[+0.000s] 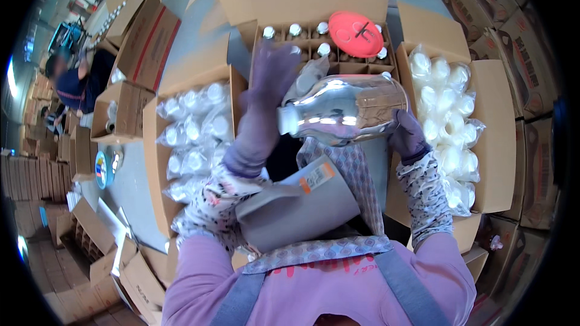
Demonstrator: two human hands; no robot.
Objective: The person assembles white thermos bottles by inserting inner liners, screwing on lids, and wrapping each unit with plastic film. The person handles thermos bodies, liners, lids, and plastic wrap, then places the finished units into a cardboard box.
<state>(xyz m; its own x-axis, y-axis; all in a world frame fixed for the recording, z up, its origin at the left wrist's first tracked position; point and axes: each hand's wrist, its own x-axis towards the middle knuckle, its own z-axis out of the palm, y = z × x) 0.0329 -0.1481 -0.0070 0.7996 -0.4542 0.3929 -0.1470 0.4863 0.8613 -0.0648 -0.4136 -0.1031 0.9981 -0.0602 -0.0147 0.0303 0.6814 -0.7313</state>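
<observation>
A large, shiny silver bottle [347, 108], like a vacuum flask's glass liner, lies sideways in front of me with its pale neck to the left. My right hand [408, 136], in a purple glove, is closed on its base end. Beside the neck rises my left hand [269, 84], gloved alike and smeared by motion; whether it touches the bottle I cannot tell. A clear plastic wrap [311, 75] shows between that hand and the bottle. Below, across my lap, rests a grey jug-shaped body [305, 208] with a handle and an orange label.
Ahead stands a divided carton [391, 67] of silver-topped bottles, with a round red lid [356, 34] on it. Cartons of bagged white pieces flank me, left [158, 196] and right [498, 139]. Stacked boxes [538, 169] line the right side. Another person [84, 81] sits far left.
</observation>
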